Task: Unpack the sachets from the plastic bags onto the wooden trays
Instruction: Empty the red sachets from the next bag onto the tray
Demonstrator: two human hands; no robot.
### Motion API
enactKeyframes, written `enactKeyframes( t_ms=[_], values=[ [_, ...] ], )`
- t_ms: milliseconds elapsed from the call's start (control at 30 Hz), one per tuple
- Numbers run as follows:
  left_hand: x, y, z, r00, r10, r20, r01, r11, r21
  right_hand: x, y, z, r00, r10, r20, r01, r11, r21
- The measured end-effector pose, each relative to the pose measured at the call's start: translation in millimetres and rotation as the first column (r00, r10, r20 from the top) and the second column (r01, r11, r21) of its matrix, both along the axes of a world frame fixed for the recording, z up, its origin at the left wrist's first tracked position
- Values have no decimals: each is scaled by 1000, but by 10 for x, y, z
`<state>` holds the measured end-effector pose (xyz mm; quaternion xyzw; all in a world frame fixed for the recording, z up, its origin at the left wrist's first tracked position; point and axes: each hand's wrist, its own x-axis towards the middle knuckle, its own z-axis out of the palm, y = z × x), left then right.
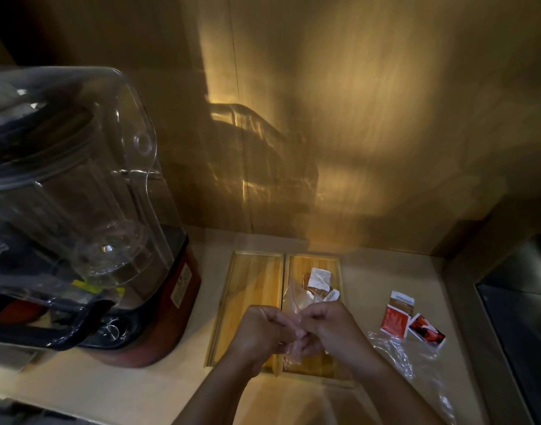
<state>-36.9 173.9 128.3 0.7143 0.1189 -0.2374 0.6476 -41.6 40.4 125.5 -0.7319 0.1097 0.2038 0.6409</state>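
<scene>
Both hands meet over the near end of the two wooden trays point(253, 286). The left hand point(263, 329) and right hand point(327, 326) each pinch the mouth of a clear plastic bag point(293, 299), fingers pressed together at one point. The bag's long axis runs away from the hands toward the far end of the right tray. Pale sachets point(319, 279) lie just beyond its far end. Red sachets point(396, 320) lie on the counter, right, beside an empty bag point(398, 351). Likely step: parting the mouth.

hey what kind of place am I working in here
Probably a cafe or drinks bar prep counter: a commercial blender under a clear sound cover, wooden trays of sachets, and a steel sink at the right.
</scene>
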Motion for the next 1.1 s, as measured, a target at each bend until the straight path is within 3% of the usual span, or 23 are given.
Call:
enactKeyframes(
  t_ms=[267, 467, 733, 833, 1100],
  values=[
    [-29, 34, -21, 998, 8, -64, -14, 996, -87, 50, -39, -24, 998, 20, 53, -18, 999, -28],
    [-21, 84, -56, 991, 24, -128, -40, 992, -120, 85, -87, -24, 991, 127, 40, -125, 991, -52],
    [53, 86, 35, 996, 2, 87, 0, 1000, -22, 61, -74, 57, 996, 76, 46, -78, 995, 60],
    [44, 73, 22, 989, -38, 141, 37, 999, 10, 78, -49, 30, 997, 73, 32, -74, 997, 23],
    [2, 80, 7, 998, -53, 30, 55, 997, -59, 81, -66, 14, 993, 115, 28, -115, 993, -3]
  ],
)
